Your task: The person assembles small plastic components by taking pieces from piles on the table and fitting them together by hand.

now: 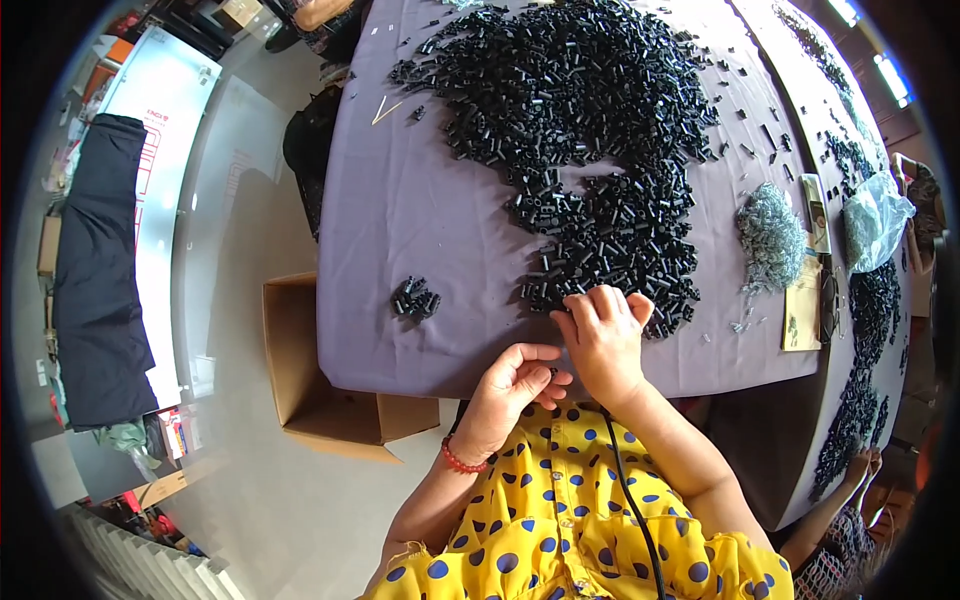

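A broad pile of small black cylindrical pieces (600,215) spreads over the grey cloth. My right hand (605,345) reaches the pile's near edge, its fingers bent down and drawn together among the pieces. What its fingertips pinch, if anything, is hidden. Close beside it, just off the table's front edge, my left hand (512,393) is curled with thumb and fingers together. A tiny dark bit shows at those fingertips, too small to name. To the left lies a separate little heap of black pieces (415,299).
A mound of small clear pieces (770,240) lies to the right, near a yellow card (801,318). An open cardboard box (330,415) stands below the table's left corner. On the second table are a clear plastic bag (876,222) and more black pieces; other people sit nearby.
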`<state>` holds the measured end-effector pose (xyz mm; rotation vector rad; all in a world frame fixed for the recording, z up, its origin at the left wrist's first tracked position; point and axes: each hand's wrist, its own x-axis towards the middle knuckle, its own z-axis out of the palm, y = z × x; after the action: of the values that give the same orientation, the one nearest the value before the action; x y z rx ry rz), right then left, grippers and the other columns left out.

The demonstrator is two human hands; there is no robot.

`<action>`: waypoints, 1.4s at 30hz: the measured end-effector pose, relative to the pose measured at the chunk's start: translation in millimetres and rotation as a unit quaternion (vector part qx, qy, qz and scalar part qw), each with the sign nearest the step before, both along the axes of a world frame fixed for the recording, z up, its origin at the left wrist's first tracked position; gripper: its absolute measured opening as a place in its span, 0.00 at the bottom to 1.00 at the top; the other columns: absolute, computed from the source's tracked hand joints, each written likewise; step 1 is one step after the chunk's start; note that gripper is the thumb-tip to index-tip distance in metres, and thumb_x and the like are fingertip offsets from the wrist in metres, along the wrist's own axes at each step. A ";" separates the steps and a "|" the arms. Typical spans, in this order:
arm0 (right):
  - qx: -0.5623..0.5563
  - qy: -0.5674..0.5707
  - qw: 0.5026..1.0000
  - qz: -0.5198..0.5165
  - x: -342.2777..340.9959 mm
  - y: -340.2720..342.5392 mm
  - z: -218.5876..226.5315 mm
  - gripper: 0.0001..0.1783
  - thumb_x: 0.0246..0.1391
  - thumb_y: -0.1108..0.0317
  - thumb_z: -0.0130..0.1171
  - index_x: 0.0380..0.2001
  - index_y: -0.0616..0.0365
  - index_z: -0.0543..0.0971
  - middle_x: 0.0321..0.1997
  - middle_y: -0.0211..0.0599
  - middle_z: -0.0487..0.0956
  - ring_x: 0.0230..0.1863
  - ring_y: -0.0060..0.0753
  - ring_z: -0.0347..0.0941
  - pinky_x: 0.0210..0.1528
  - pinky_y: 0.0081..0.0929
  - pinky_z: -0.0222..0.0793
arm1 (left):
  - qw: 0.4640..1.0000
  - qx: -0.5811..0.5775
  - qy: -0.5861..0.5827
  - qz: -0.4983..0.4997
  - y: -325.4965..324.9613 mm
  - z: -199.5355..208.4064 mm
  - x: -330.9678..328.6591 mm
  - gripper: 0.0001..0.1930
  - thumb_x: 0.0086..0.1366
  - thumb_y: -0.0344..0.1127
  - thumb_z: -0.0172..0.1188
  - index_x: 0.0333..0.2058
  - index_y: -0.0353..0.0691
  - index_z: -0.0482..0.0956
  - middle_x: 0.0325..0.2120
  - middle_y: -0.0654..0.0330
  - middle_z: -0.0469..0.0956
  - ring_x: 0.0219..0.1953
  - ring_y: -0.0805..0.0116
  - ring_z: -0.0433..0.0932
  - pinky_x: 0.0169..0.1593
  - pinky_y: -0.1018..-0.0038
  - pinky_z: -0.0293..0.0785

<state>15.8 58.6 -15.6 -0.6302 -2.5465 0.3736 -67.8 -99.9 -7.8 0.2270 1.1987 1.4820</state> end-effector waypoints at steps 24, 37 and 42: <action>-0.101 0.076 0.991 0.039 43.5 11.0 21.7 0.09 0.52 0.75 0.66 0.36 0.51 0.80 0.33 0.25 0.78 0.39 0.32 0.72 0.50 0.34 0.59 | 0.998 0.049 0.007 -0.038 37.0 9.0 8.1 0.14 0.78 0.33 0.49 0.57 0.35 0.73 0.43 0.59 0.81 0.42 0.74 0.80 0.48 0.77 0.78; -0.235 0.105 0.965 0.054 60.2 18.0 27.4 0.13 0.53 0.78 0.66 0.43 0.58 0.81 0.36 0.31 0.82 0.38 0.33 0.78 0.44 0.30 0.69 | 0.997 0.066 -0.027 -0.042 44.3 10.0 12.1 0.13 0.78 0.33 0.50 0.56 0.34 0.73 0.44 0.57 0.82 0.43 0.73 0.80 0.48 0.75 0.78; -0.523 0.201 0.828 0.042 68.1 16.7 25.8 0.10 0.58 0.79 0.65 0.43 0.61 0.82 0.38 0.32 0.80 0.38 0.27 0.76 0.43 0.24 0.74 | 0.994 0.084 -0.055 -0.032 45.0 10.9 10.3 0.13 0.77 0.35 0.51 0.54 0.34 0.73 0.43 0.57 0.82 0.43 0.72 0.81 0.48 0.75 0.78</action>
<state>83.9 75.4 10.2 -0.6811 -1.7868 1.7765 -57.5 -54.9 3.1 0.2907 0.9709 1.5193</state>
